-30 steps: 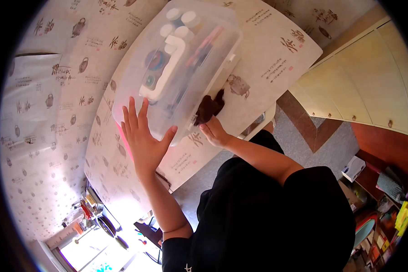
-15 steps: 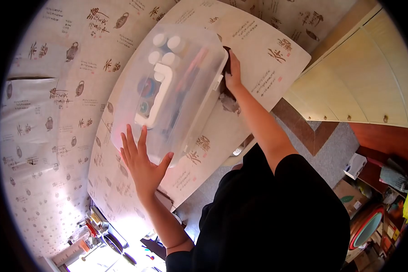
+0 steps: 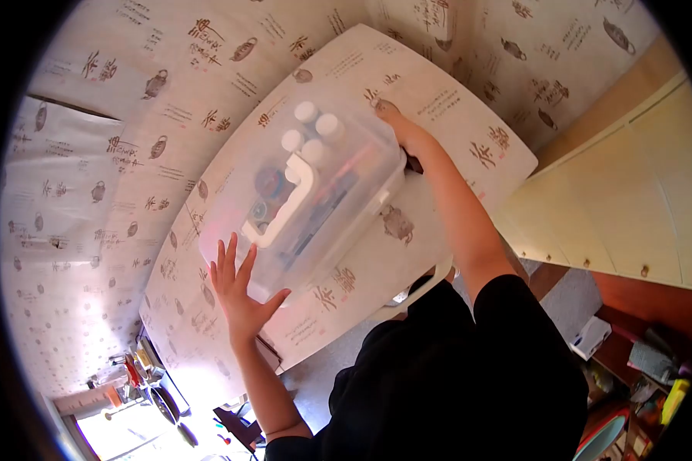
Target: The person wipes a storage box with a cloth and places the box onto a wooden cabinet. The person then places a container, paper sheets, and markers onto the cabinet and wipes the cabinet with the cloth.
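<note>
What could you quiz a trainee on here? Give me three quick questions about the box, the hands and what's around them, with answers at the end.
1. Multiple choice: What colour is the handle on the see-through box?
A) Red
B) Green
C) White

2. True or false: The fingers of the left hand are spread apart.

3. Fill in the blank: The box rests on a ____ with a printed cover, and the right hand is by the box's far end.

Key: 1. C; 2. True; 3. table
</note>
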Demonstrator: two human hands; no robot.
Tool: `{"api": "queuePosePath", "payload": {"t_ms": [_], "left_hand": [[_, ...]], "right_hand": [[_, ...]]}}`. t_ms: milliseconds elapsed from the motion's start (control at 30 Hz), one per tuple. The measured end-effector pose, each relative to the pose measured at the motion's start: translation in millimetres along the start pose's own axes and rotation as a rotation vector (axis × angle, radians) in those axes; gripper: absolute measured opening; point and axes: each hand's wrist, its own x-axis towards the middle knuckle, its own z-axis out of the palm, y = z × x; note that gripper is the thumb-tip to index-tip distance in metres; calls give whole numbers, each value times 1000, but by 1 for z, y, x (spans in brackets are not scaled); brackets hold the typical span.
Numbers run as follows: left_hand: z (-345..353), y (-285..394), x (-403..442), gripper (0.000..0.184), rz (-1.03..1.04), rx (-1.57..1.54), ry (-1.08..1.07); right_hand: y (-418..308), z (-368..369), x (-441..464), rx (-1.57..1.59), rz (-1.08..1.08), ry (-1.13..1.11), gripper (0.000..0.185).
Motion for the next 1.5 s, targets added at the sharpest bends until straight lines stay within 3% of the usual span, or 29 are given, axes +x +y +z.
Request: {"api": "queuePosePath", "payload": {"t_ms": [33, 167, 233, 267, 300, 367, 433, 500, 567, 633, 667, 733, 767, 833, 900, 933, 1033, 1100, 1167, 1233, 1300, 1333, 1433, 1467, 1500], "left_hand": [[-2, -11, 2, 94, 31, -21, -18], [2, -58, 6, 92, 30, -1, -12], [13, -74, 1, 90, -169, 116, 78], [17, -73, 1, 78, -251, 146, 110], [22, -72, -1, 78, -263, 153, 106], [35, -63, 1, 69, -356, -325, 306], [30, -28, 11, 65, -393, -298, 239], [33, -4, 18, 64, -364, -315, 120], [43, 20, 23, 64, -450, -408, 165], [48, 52, 33, 64, -639, -593, 282], [52, 67, 39, 68, -690, -566, 339], [68, 88, 47, 74, -785, -560, 482], [77, 89, 46, 82, -856, -564, 604], [85, 84, 40, 91, -894, -717, 657], [79, 99, 45, 90, -976, -1003, 742], [91, 91, 38, 85, -904, -1059, 769], [83, 108, 45, 80, -910, -1276, 868], [91, 109, 41, 75, -839, -1226, 915], [118, 100, 38, 71, -513, -1466, 1073], [124, 96, 34, 69, -468, -1483, 1112], [115, 102, 30, 70, -822, -1436, 932], [116, 100, 21, 70, -896, -1337, 767], [127, 102, 28, 71, -962, -1172, 887], [109, 102, 34, 75, -808, -1129, 933], [103, 99, 35, 75, -804, -1127, 954]], "right_hand": [[4, 2, -8, -79, -44, -65, 37], [4, 33, -69, -288, 30, 247, 48], [9, 49, -102, -295, 60, 251, 50], [13, 57, -118, -257, 97, 240, 50], [21, 66, -136, -219, 137, 228, 50], [54, 85, -162, -28, 67, 184, 48], [53, 73, -182, 103, 156, -79, 45], [50, 58, -182, 230, 256, -79, 44], [6, 41, -176, 656, 93, 191, 46], [-42, 31, -175, 662, -22, 158, 43], [-56, 25, -175, 416, -155, -41, 40], [-84, 29, -164, -271, -651, -315, 39], [-91, 44, -150, -315, -925, -497, 38], [-113, 63, -142, -757, -963, -713, 35], [-125, 72, -127, -877, -1031, -723, 33], [-131, 77, -117, -995, -1086, -708, 31], [-135, 97, -80, -984, -1167, -681, 27], [-142, 116, -60, -972, -1246, -772, 28], [-142, 143, -40, -852, -1377, -898, 28], [-140, 176, -25, -819, -1439, -978, 26], [-138, 211, -13, -879, -1474, -1148, 25], [-136, 229, -8, -838, -1538, -1117, 24], [-130, 282, 14, -791, -1517, -989, 26], [-129, 294, 19, -860, -1469, -942, 31], [-131, 303, 24, -863, -1486, -951, 31]]}}
